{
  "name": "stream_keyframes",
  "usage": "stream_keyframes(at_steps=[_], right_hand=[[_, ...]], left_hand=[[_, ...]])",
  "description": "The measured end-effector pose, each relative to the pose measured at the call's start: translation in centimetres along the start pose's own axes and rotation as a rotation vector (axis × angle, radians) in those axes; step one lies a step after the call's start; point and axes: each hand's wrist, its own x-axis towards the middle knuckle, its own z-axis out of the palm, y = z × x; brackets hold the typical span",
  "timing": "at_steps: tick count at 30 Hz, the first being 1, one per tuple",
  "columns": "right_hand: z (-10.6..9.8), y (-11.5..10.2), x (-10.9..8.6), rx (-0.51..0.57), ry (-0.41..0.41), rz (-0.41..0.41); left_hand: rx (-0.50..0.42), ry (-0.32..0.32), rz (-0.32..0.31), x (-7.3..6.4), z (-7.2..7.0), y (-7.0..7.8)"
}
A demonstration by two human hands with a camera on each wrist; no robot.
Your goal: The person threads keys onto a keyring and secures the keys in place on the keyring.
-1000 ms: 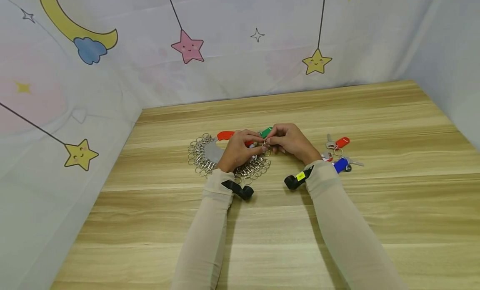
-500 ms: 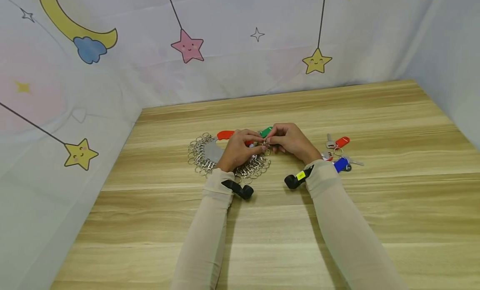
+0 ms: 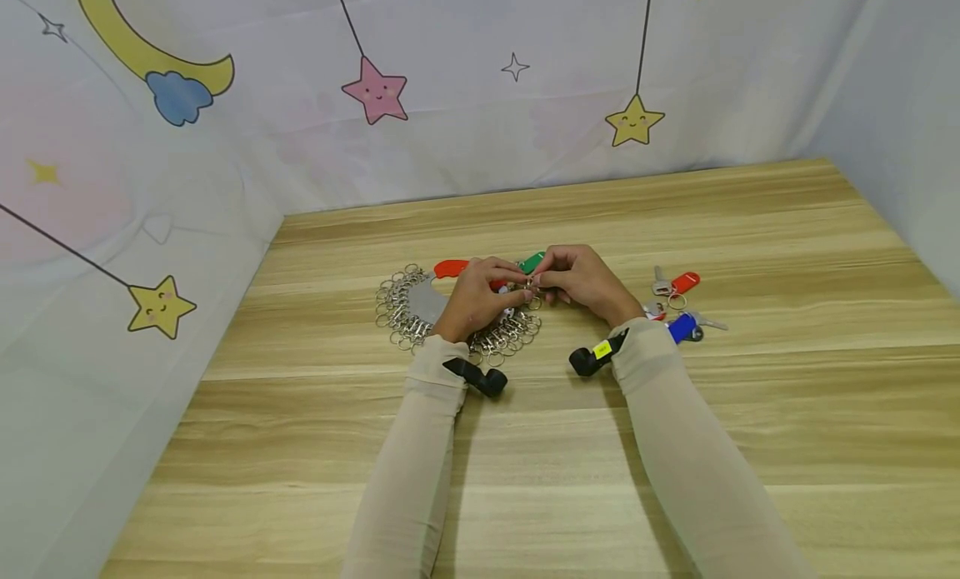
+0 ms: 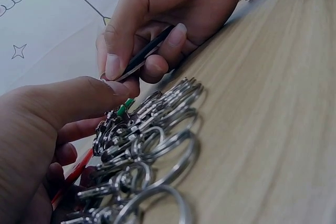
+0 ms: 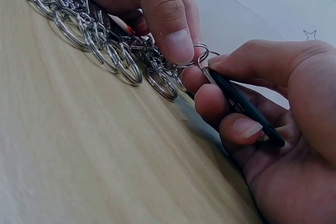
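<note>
My left hand (image 3: 480, 300) is over a grey metal plate (image 3: 424, 301) fringed with snap hooks and split rings (image 4: 181, 156). Its thumb and a finger pinch one small split ring (image 5: 201, 51), clearest in the right wrist view. Facing it, my right hand (image 3: 583, 283) pinches a slim black-and-silver key (image 5: 239, 100) by its end, right at that ring, with its other fingers curled underneath. Whether the key is threaded on the ring cannot be told. The plate's red handle (image 3: 451, 268) is partly hidden behind my left hand. A green tag (image 3: 532, 263) lies just behind my fingertips.
Right of my right hand lie a red tag (image 3: 686, 282) with a silver key (image 3: 661, 287), and a blue tag (image 3: 681, 327) with more keys. They rest on a wood-grain table (image 3: 555, 479) with a patterned cloth (image 3: 465, 146) behind it.
Both hands stay at the same spot over the plate's right side. The view tilts very slightly; no other movement is visible.
</note>
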Motion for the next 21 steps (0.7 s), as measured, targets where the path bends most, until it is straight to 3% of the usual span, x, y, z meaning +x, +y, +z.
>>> stream_keyframes(at_steps=[21], right_hand=[[-0.06,0.17,0.01,0.032,-0.014,-0.01]], left_hand=[[0.005,0.004,0.014,0.12,0.02,-0.05]])
